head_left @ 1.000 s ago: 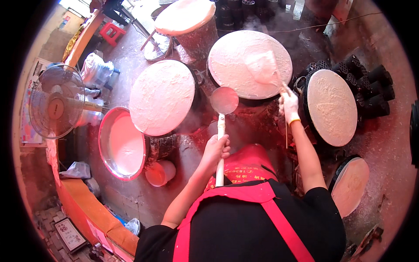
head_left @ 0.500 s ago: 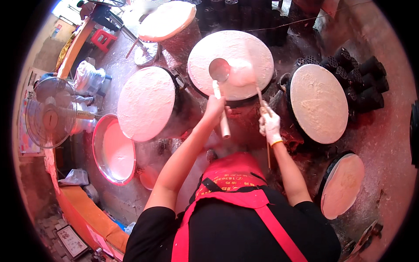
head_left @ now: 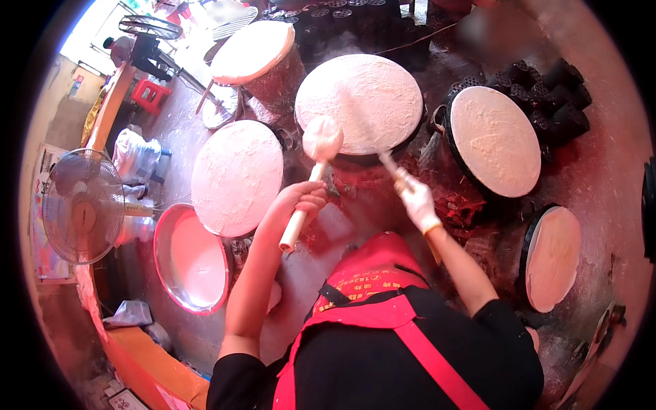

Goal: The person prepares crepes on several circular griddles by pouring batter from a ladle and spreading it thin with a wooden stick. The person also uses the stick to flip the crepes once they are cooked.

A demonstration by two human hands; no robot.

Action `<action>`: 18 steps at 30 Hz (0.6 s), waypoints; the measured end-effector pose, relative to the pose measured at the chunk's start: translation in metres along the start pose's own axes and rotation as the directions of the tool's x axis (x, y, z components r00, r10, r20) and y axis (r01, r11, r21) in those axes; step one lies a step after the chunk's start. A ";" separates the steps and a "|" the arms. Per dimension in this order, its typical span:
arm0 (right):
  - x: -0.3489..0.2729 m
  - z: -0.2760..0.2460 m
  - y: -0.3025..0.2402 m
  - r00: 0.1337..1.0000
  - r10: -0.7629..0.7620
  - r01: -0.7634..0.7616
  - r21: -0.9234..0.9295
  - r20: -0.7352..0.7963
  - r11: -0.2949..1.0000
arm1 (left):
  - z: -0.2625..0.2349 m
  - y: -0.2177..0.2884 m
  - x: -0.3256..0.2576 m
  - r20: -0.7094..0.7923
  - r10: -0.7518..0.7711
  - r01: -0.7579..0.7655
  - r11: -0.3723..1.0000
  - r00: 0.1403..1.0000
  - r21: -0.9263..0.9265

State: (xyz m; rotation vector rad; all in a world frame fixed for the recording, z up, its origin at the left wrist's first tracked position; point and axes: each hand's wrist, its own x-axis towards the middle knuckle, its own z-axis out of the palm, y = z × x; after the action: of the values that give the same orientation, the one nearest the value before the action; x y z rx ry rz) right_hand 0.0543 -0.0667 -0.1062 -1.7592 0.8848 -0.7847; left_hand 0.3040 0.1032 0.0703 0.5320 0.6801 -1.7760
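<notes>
My left hand is closed around the thick pale handle of a ladle. The ladle's round bowl, coated with pale batter, hangs at the near left edge of the middle round griddle. A thin pale layer with a rough surface covers that griddle. My right hand, in a white glove, grips a thin wooden-handled spreader. Its far end reaches over the griddle and is smeared by motion, so its shape is unclear.
Coated round griddles stand at left, right and lower right. A red-rimmed basin of pale batter sits at left, near a fan. Black perforated coal briquettes are piled at far right. Another person is far left.
The ladle has moved off the middle griddle, left and toward me. The pale puddle beside it no longer shows as a distinct patch. My right hand has come slightly nearer; the whole view has shifted.
</notes>
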 end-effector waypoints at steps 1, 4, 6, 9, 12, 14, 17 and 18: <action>-0.020 0.004 -0.012 0.981 0.131 -0.145 0.090 0.144 0.985 | -0.010 0.000 -0.004 -0.016 -0.032 0.032 0.999 0.999 -0.007; -0.054 -0.006 -0.044 0.946 0.282 -0.305 0.149 0.159 0.941 | -0.046 -0.015 -0.015 -0.154 0.343 -0.232 0.844 0.927 0.484; -0.070 -0.029 -0.054 0.965 0.244 -0.239 0.053 -0.102 0.970 | -0.064 -0.021 -0.028 -0.115 0.398 -0.264 0.770 0.910 0.580; -0.112 -0.057 -0.060 0.947 0.092 -0.197 -0.331 -0.307 0.923 | -0.078 -0.022 -0.043 -0.114 0.387 -0.264 0.787 0.915 0.558; -0.153 -0.060 -0.078 0.944 0.089 -0.271 -0.595 -0.317 0.757 | -0.088 -0.017 -0.050 -0.095 0.355 -0.236 0.774 0.930 0.588; -0.168 -0.057 -0.087 0.949 0.139 -0.303 -0.696 -0.283 0.651 | -0.085 -0.019 -0.055 -0.084 0.323 -0.204 0.757 0.943 0.621; -0.186 -0.061 -0.094 0.954 0.113 -0.291 -0.771 -0.277 0.566 | -0.070 -0.037 -0.071 -0.024 0.460 -0.238 0.503 0.888 0.831; -0.191 -0.066 -0.095 0.953 0.101 -0.294 -0.782 -0.287 0.550 | -0.071 -0.053 -0.079 0.021 0.539 -0.271 0.389 0.842 0.880</action>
State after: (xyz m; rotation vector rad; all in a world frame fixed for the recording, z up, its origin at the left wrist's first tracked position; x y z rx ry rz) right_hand -0.0809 0.0877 -0.0169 -2.3254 1.7818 -0.4007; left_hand 0.2778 0.2186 0.0791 1.5316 -0.2812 -1.4430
